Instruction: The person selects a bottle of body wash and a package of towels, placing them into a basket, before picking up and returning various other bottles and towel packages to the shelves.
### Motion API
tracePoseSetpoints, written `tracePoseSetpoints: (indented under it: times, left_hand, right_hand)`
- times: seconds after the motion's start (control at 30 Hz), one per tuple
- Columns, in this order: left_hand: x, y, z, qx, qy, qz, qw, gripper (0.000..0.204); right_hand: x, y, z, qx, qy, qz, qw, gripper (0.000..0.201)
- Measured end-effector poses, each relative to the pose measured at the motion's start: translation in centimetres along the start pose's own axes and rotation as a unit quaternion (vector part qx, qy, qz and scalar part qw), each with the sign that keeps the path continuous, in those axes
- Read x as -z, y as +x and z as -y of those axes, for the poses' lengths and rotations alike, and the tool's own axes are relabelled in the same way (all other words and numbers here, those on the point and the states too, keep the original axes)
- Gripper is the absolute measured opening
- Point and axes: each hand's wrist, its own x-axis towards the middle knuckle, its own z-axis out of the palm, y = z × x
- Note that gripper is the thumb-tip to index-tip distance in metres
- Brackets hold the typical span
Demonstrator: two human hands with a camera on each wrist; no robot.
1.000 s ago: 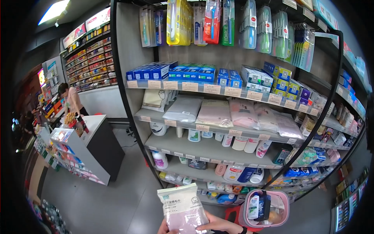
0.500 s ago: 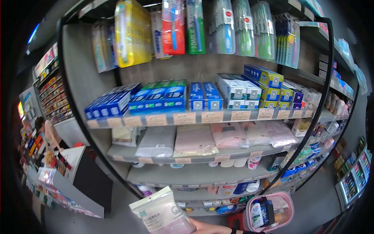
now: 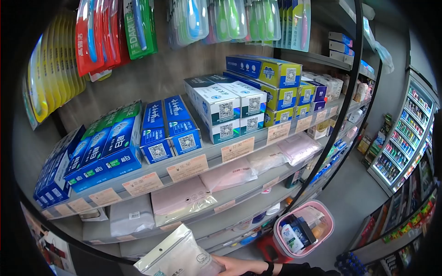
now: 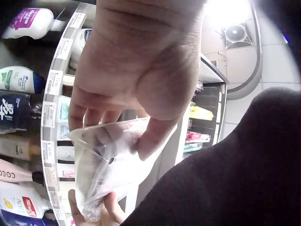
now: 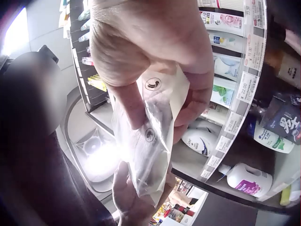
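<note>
A towel in a clear and white plastic pouch is held low at the bottom of the head view, tilted. My right hand grips its right side, thumb on one face and fingers behind, as the right wrist view shows. At the opposite side my left hand holds the pouch between thumb and fingers; the head view does not show this hand. Folded packaged towels lie on the shelf just above the pouch.
Toothpaste boxes line the shelf ahead, under hanging toothbrush packs. A pink basket with bottles and packages stands on a red stool at the right. Shampoo bottles fill lower shelves. A drinks cooler stands far right.
The head view has come closer to the shelves and turned right. The towel pouch has shifted left and lower in view, still held; the left hand has left the head view.
</note>
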Motion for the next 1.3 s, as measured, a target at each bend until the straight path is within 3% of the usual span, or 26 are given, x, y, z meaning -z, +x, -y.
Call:
tracePoseSetpoints:
  times: [0.13, 0.27, 0.3, 0.33, 0.4, 0.47, 0.53, 0.57, 0.67, 0.8, 0.9, 1.0, 1.03, 1.07, 1.13, 1.17, 1.3]
  left_hand:
    - [0.5, 1.6, -0.7, 0.062, 0.013, 0.056, 0.996, 0.073]
    - [0.8, 2.2, -1.8, 0.108, 0.04, 0.085, 0.99, 0.072]
    - [0.8, 2.6, -1.9, 0.063, 0.026, 0.114, 0.991, 0.075]
    - [0.7, 3.0, -1.9, 0.065, 0.022, 0.108, 0.992, 0.075]
    - [0.7, 3.6, -1.9, 0.019, -0.056, 0.169, 0.984, 0.081]
    - [1.3, 4.2, -2.0, -0.025, -0.001, 0.189, 0.982, 0.086]
    - [1.5, 4.6, -2.8, -0.06, 0.02, 0.224, 0.973, 0.084]
    - [1.2, 4.9, -3.8, -0.119, 0.033, 0.237, 0.964, 0.078]
    - [2.1, 5.4, -4.6, -0.119, 0.061, 0.244, 0.961, 0.07]
    - [2.6, 4.4, -4.6, -0.087, 0.062, 0.2, 0.974, 0.058]
    - [3.1, 3.5, -4.0, -0.096, 0.057, 0.173, 0.978, 0.056]
    - [3.5, 2.3, -3.4, -0.08, 0.044, 0.132, 0.987, 0.054]
    - [3.6, 2.0, -3.3, -0.082, 0.044, 0.127, 0.988, 0.054]
    - [3.7, 1.6, -3.2, -0.077, 0.047, 0.114, 0.989, 0.052]
    - [3.9, 1.0, -2.5, -0.074, 0.051, 0.096, 0.991, 0.051]
    - [4.1, 0.8, -1.9, -0.076, 0.04, 0.088, 0.992, 0.05]
    - [4.0, 0.0, -0.7, -0.08, 0.025, 0.053, 0.995, 0.048]
  right_hand:
    - [0.0, -0.1, -1.3, 0.04, 0.001, -0.069, 0.997, 0.087]
    - [-0.5, -0.7, -1.2, -0.003, 0.033, -0.099, 0.995, 0.087]
    - [-0.6, -1.0, -1.1, -0.009, 0.037, -0.093, 0.995, 0.087]
    - [-0.6, -1.2, -0.9, -0.012, 0.042, -0.115, 0.992, 0.085]
    - [-0.5, -1.8, -0.3, -0.017, 0.049, -0.159, 0.986, 0.081]
    - [-0.6, -2.6, 2.0, -0.023, 0.103, -0.18, 0.978, 0.079]
    - [-0.4, -3.0, 5.2, 0.028, 0.054, -0.265, 0.962, 0.081]
    - [0.0, -3.1, 6.7, 0.064, 0.043, -0.291, 0.954, 0.083]
    - [1.0, -1.6, 12.3, 0.171, 0.022, -0.357, 0.918, 0.084]
    - [1.8, 0.9, 16.8, 0.159, -0.013, -0.405, 0.9, 0.072]
    - [2.2, 3.8, 18.4, 0.263, -0.147, -0.456, 0.838, 0.066]
    - [1.4, 6.9, 19.5, 0.299, -0.121, -0.49, 0.81, 0.061]
    - [2.2, 7.6, 19.0, 0.289, -0.149, -0.506, 0.799, 0.046]
    - [2.9, 8.2, 18.7, 0.29, -0.148, -0.502, 0.801, 0.046]
    - [3.7, 9.4, 18.9, 0.304, -0.452, -0.514, 0.663, 0.03]
    - [3.2, 10.0, 18.9, 0.292, -0.409, -0.543, 0.673, 0.02]
    - [3.3, 10.0, 18.5, 0.243, -0.485, -0.53, 0.652, 0.024]
